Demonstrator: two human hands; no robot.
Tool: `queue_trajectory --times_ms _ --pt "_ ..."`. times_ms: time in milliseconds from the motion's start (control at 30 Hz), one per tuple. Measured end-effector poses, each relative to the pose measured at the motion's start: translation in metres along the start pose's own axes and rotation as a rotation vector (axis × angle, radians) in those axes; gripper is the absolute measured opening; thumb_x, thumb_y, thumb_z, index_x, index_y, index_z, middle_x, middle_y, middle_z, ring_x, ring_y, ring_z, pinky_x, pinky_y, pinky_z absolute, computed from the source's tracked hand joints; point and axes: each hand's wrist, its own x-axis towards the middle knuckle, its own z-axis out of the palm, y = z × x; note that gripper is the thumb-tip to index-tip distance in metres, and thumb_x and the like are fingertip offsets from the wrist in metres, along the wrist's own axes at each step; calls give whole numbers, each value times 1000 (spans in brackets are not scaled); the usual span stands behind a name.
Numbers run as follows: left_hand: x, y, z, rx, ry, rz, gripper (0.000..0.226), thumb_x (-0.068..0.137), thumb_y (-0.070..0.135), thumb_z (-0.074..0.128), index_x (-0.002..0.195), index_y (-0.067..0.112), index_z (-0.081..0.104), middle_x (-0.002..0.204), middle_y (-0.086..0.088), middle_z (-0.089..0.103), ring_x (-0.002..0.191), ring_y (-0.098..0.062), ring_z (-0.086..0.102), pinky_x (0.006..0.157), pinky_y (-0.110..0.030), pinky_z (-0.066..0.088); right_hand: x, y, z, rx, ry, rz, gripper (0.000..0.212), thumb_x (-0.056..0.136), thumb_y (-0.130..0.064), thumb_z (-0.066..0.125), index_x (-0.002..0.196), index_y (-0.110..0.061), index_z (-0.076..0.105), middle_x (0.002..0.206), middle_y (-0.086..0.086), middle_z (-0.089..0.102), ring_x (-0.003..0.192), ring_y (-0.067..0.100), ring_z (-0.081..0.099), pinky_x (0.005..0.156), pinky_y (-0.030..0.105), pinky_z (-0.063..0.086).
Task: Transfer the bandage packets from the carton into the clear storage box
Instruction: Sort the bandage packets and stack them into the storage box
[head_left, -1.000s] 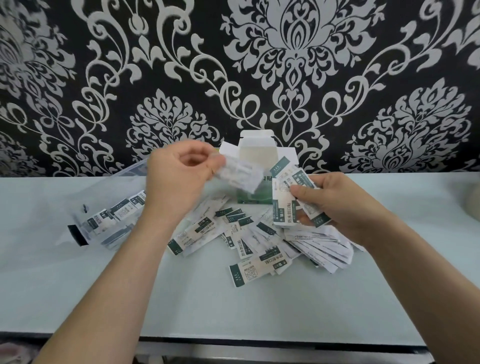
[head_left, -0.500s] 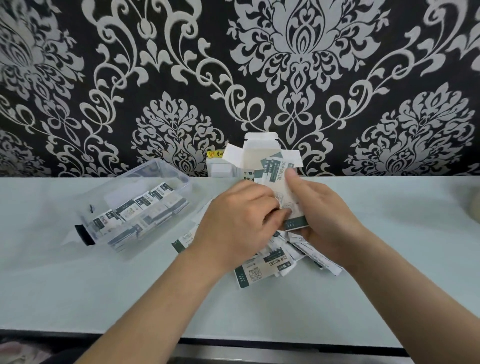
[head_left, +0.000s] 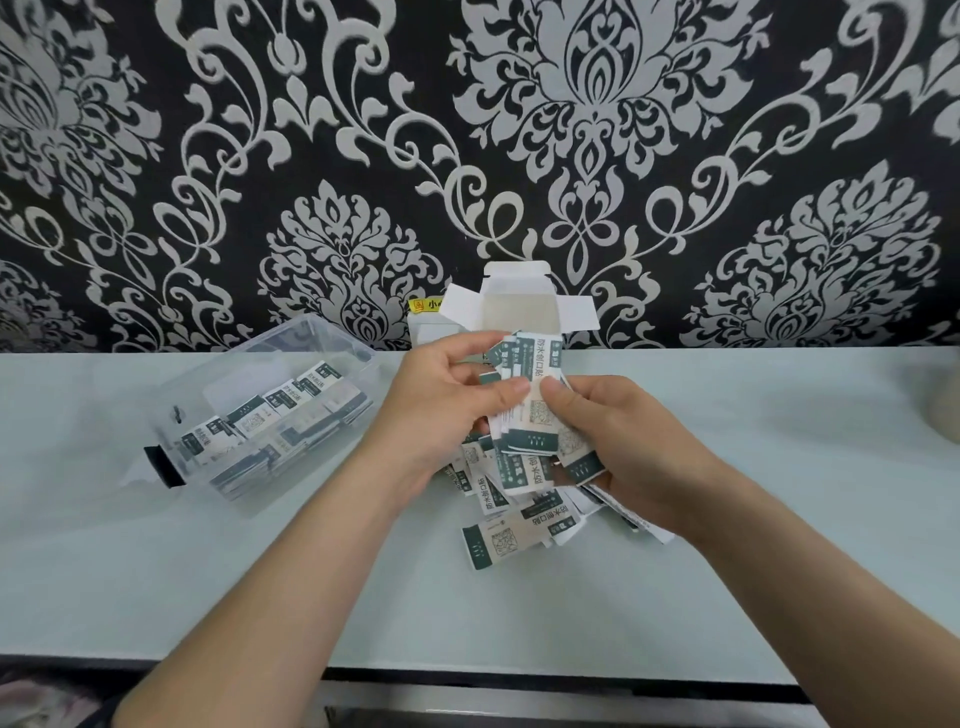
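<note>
Both hands hold one bundle of white-and-green bandage packets (head_left: 530, 395) above the table's middle. My left hand (head_left: 447, 410) pinches the bundle's left side, and my right hand (head_left: 618, 447) grips it from the right and below. Beneath the hands lies a loose pile of packets (head_left: 519, 535) on the table. Behind them stands the white carton (head_left: 519, 312), flaps open, against the wall. The clear storage box (head_left: 260, 410) sits to the left, tilted, with several packets inside.
The pale table (head_left: 519, 623) ends at a dark front edge. A small white box with a yellow label (head_left: 423, 306) stands left of the carton. A rounded pale object (head_left: 948, 410) sits at the right edge. Patterned wallpaper rises right behind the table.
My left hand came back from the storage box side to the middle and took hold of the bundle in my right hand. The bundle has risen a little.
</note>
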Motion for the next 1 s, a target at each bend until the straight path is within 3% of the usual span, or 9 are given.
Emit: queue_trajectory --times_ms 167,333,433,567,633,700,800,900,1000 --pt "3 -2 0 120 -43 6 49 82 -7 68 121 22 62 97 -7 75 70 -14 67 48 -20 46 -4 0 -1 44 -11 86 38 104 -30 38 111 -4 63 95 19 74 78 29 73 53 31 58" --pt "5 -1 7 174 -101 -3 46 82 -7 68 118 21 61 94 -5 74 72 -15 65 56 -23 51 -8 -4 -12 32 -98 172 30 104 -26 39 117 -11 61 99 18 74 81 30 73 51 28 57" --pt "7 4 8 162 -162 -22 41 82 -7 68 111 20 63 87 -5 74 73 -16 67 56 -23 53 -11 -9 -27 -33 -128 196 31 103 -24 41 116 -6 62 99 19 73 77 26 73 44 24 53" --pt "10 9 7 170 -79 68 41 82 -11 64 105 24 64 87 -1 76 82 -15 73 61 -25 55 -17 -15 -48 -61 -151 150 33 103 -18 38 109 1 63 98 20 73 62 20 69 40 19 47" --pt "12 12 2 145 -18 96 41 83 -11 63 108 22 63 88 -2 76 84 -18 73 64 -30 57 -20 -17 -57 -48 -93 145 36 104 -20 37 107 1 66 101 21 73 65 22 71 44 22 51" --pt "11 14 -2 96 -18 84 42 83 -11 62 110 22 63 89 -5 76 85 -22 73 64 -32 57 -19 -18 -61 -52 -34 187 46 103 -36 36 108 -2 66 103 22 72 78 29 73 58 30 58" --pt "7 10 10 147 -153 -2 44 83 -10 63 108 25 63 88 -6 75 83 -21 72 61 -28 57 -15 -13 -55 45 -112 266 65 91 -60 38 114 -5 64 107 22 71 93 34 69 78 42 57" --pt "4 -2 35 164 -239 -33 46 84 -8 63 110 29 63 94 -3 75 84 -23 72 72 -35 60 -15 -7 -44 220 -283 226 49 99 -39 41 122 3 54 97 22 66 78 31 65 69 36 54" --pt "12 -13 46 309 -137 92 46 86 0 65 121 30 59 105 4 68 89 -13 69 79 -30 58 -17 -7 -52 175 -94 204 28 101 -14 41 117 4 54 85 24 69 50 20 56 45 25 49"
